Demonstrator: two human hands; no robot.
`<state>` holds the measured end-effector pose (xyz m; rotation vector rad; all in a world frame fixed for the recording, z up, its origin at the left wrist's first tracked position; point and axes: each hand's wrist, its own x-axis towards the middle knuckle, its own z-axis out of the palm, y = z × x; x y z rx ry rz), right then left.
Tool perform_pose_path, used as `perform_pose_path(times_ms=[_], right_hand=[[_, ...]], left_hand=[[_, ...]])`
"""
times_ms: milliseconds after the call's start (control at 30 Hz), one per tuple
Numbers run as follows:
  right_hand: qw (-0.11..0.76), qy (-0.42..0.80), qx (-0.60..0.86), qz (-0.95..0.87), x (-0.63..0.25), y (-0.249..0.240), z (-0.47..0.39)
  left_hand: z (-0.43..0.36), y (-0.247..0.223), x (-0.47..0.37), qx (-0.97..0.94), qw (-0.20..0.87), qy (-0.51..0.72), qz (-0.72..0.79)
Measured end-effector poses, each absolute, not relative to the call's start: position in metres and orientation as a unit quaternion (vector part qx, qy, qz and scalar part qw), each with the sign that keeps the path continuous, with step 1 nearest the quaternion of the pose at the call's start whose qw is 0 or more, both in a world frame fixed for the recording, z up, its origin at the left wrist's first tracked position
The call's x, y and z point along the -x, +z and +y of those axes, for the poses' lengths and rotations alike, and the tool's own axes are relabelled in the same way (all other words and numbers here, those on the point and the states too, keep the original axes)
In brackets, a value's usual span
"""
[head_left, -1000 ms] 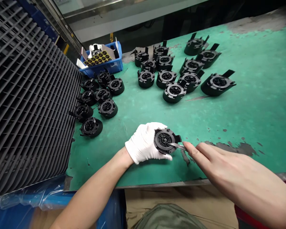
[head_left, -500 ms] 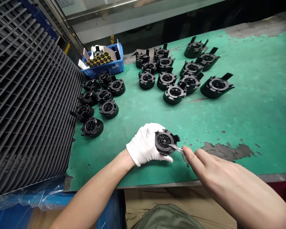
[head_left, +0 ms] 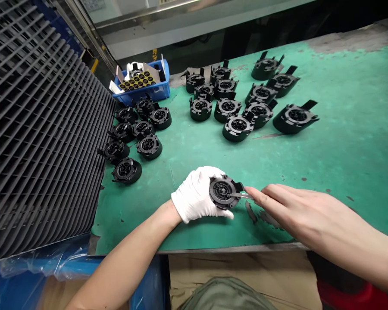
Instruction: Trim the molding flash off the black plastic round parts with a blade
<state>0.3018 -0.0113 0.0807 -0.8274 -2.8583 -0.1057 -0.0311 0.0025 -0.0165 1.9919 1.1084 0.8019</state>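
My left hand, in a white glove, is wrapped round a round black part whose ribbed face is turned up. My bare right hand pinches a slim metal tool, which looks like tweezers. The tool's tip lies over the face of the black part, right of its centre. Part of the tool is hidden by my fingers.
Several black round parts stand on the green mat, in a left group and a back group. A blue bin holds a sheet of round stickers. A dark grid rack rises at the left.
My right hand has moved slightly up and turned, so the metal tool now lies flatter across the black part. The left hand still holds the part in nearly the same place.
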Motion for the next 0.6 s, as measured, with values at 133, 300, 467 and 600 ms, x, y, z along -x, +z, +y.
perform_pose_path(times_ms=[133, 300, 467, 600], right_hand=[[0.141, -0.028, 0.261, -0.954, -0.303, 0.067, -0.015], [0.15, -0.034, 0.28, -0.948, -0.303, 0.053, -0.019], [0.146, -0.029, 0.262, -0.954, -0.299, 0.064, -0.012], [0.136, -0.015, 0.256, -0.957, -0.299, 0.068, -0.01]], left_hand=[[0.002, -0.016, 0.032, -0.769, 0.359, 0.309, 0.429], [0.003, -0.012, 0.034, -0.775, 0.355, 0.29, 0.435], [0.002, -0.015, 0.034, -0.778, 0.352, 0.305, 0.423], [0.001, -0.018, 0.034, -0.777, 0.35, 0.313, 0.42]])
